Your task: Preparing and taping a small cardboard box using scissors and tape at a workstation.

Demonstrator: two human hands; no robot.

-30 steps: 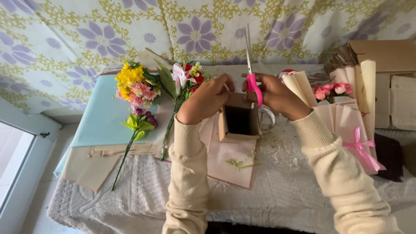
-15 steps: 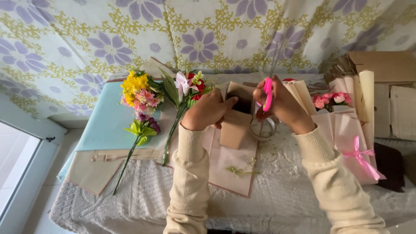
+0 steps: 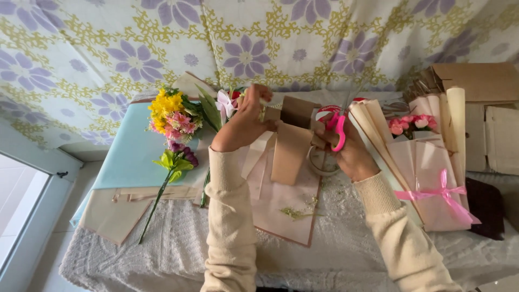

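Yellow-pink flower bunch (image 3: pixel 168 116) on pale blue sheet (image 3: pixel 127 148); pink-ribboned wrapped bouquet (image 3: pixel 430 173) right; cardboard boxes (image 3: pixel 486 113) beyond.

Soft, even daylight, bright at window (image 3: pixel 19 211) lower left; faint shadows under fingers (image 3: pixel 254 103). Slight motion blur around fingers; wide-angle bending toward edges.

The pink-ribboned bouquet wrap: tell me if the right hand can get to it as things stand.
Probably yes, but not freely. The right hand is closed on pink-handled scissors at the brown paper bag. The pink-ribboned bouquet wrap lies just beside its wrist, nothing between them.
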